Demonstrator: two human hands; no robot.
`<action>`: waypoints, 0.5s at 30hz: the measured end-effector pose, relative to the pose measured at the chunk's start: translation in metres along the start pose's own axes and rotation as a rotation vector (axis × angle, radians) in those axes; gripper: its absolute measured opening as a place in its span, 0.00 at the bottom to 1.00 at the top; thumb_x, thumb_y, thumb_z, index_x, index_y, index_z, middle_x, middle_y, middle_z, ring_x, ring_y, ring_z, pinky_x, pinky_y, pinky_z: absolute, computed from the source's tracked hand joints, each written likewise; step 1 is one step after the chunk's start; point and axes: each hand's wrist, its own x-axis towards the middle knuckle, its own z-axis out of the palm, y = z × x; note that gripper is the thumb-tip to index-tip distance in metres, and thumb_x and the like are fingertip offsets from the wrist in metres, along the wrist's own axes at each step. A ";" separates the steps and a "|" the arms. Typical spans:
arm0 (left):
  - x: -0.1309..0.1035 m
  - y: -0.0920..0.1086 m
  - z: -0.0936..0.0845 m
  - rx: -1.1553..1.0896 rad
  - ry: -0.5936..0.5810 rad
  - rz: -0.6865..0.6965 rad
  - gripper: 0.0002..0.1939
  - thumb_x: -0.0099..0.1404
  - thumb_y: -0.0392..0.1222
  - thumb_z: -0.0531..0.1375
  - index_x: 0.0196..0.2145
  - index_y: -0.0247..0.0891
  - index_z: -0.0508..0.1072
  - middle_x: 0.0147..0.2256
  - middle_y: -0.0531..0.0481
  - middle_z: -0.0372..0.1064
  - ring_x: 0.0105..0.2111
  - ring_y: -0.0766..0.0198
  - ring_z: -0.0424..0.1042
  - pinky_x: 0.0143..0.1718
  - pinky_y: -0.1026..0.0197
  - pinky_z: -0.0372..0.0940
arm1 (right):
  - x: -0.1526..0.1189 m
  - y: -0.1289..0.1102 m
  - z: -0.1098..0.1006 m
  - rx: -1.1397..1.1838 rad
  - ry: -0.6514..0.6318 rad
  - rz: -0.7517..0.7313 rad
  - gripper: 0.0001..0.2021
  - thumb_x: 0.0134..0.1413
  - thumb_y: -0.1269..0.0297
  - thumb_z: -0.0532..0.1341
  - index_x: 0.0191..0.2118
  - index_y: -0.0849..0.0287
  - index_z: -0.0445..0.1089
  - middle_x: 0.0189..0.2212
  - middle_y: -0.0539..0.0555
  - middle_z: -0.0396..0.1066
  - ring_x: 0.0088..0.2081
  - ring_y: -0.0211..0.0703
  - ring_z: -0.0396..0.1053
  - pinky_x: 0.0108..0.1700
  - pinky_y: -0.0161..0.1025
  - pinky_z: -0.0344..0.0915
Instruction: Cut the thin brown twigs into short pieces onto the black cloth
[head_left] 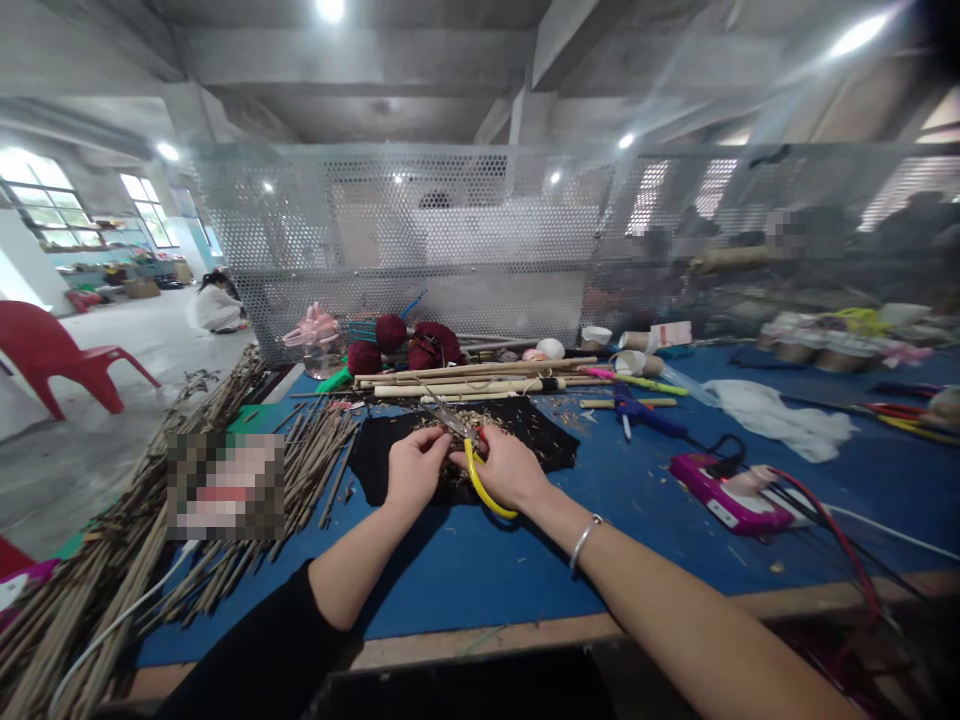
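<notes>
My right hand (510,468) is closed around the yellow-handled scissors (480,485), whose blades point up and to the left. Just left of it, my left hand (417,462) has its fingers pinched together; what they hold is too small to make out. Both hands are over a black cloth (540,430) strewn with small brown clippings. The cloth lies on the blue table (420,590). Left of the cloth lies a spread of thin brown sticks (319,450).
Long twigs (97,580) pile up at the left edge. Bamboo rods (465,385) and dark red yarn balls (431,345) lie behind the cloth. To the right are a blue glue gun (649,415), a purple power strip (731,500) with cables, and a white cloth (784,412).
</notes>
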 end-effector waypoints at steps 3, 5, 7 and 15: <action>0.000 -0.002 0.000 -0.022 -0.022 -0.061 0.16 0.50 0.45 0.61 0.35 0.33 0.76 0.30 0.46 0.74 0.26 0.64 0.70 0.26 0.65 0.64 | 0.000 0.001 -0.001 -0.010 -0.029 0.024 0.23 0.46 0.41 0.52 0.34 0.57 0.63 0.30 0.54 0.70 0.30 0.43 0.67 0.27 0.34 0.51; 0.000 -0.002 -0.001 0.013 -0.042 -0.062 0.15 0.51 0.44 0.61 0.34 0.33 0.75 0.25 0.48 0.73 0.22 0.66 0.68 0.22 0.67 0.62 | 0.000 0.001 -0.002 -0.027 -0.041 0.033 0.22 0.46 0.41 0.53 0.34 0.57 0.64 0.30 0.54 0.70 0.31 0.44 0.68 0.27 0.34 0.52; 0.000 -0.001 -0.001 0.047 -0.067 -0.063 0.13 0.51 0.44 0.60 0.33 0.33 0.75 0.21 0.50 0.70 0.19 0.68 0.66 0.19 0.68 0.60 | 0.001 0.003 -0.002 -0.049 -0.054 0.045 0.21 0.47 0.43 0.53 0.33 0.57 0.64 0.30 0.54 0.71 0.31 0.45 0.68 0.27 0.34 0.52; 0.001 0.002 -0.002 -0.099 -0.095 -0.164 0.14 0.51 0.43 0.61 0.34 0.33 0.74 0.23 0.50 0.69 0.20 0.69 0.66 0.16 0.70 0.58 | 0.006 0.009 0.000 -0.084 -0.110 0.072 0.10 0.51 0.58 0.53 0.33 0.57 0.66 0.31 0.55 0.72 0.32 0.44 0.69 0.27 0.34 0.52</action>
